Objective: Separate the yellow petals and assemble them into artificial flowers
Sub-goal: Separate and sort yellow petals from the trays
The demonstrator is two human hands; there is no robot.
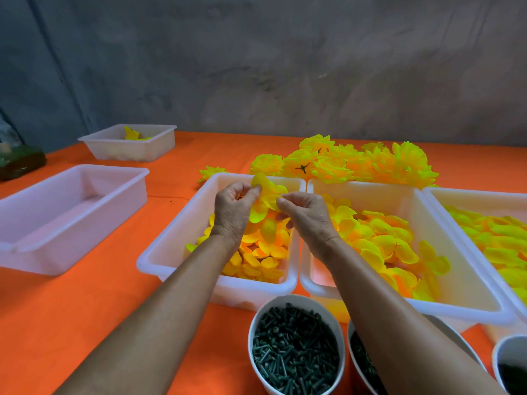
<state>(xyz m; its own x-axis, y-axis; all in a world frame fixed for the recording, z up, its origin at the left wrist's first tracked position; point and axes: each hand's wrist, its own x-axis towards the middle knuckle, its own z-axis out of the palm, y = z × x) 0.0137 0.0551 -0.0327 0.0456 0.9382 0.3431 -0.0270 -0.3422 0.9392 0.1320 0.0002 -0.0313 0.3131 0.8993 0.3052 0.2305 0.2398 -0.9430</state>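
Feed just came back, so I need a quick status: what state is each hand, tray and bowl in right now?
Left hand: pinching the petal cluster.
Right hand: pinching the same cluster.
Petal cluster: held above the middle tray.
Middle tray: partly filled with petals.
Right tray: holds loose petals.
Near-left tray: no petals visible.
Far tray: a few yellow pieces inside.
Bowl: full of dark green stems.
Finished flowers: piled behind the trays.
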